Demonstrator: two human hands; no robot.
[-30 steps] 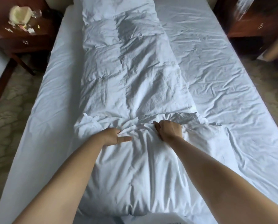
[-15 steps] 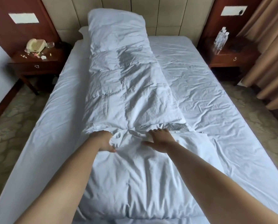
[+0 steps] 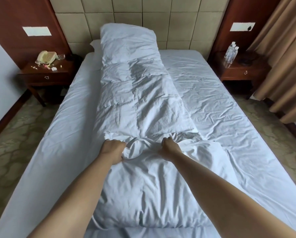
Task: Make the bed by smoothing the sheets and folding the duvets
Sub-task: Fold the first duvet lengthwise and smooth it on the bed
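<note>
Mid-bed, left hand (image 3: 113, 150) and right hand (image 3: 170, 147) now both fisted on duvet (image 3: 140, 103) edge, bunching cloth; half a second ago right lay flat. Duvet lies lengthwise on sheet (image 3: 221, 103); fold likely starting.

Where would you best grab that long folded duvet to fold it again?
Probably at the bunched fold edge across the duvet, from the foot of the bed, one hand at each side. The left hand and right hand already clutch gathered cloth there; the strip runs lengthwise toward the headboard.
</note>
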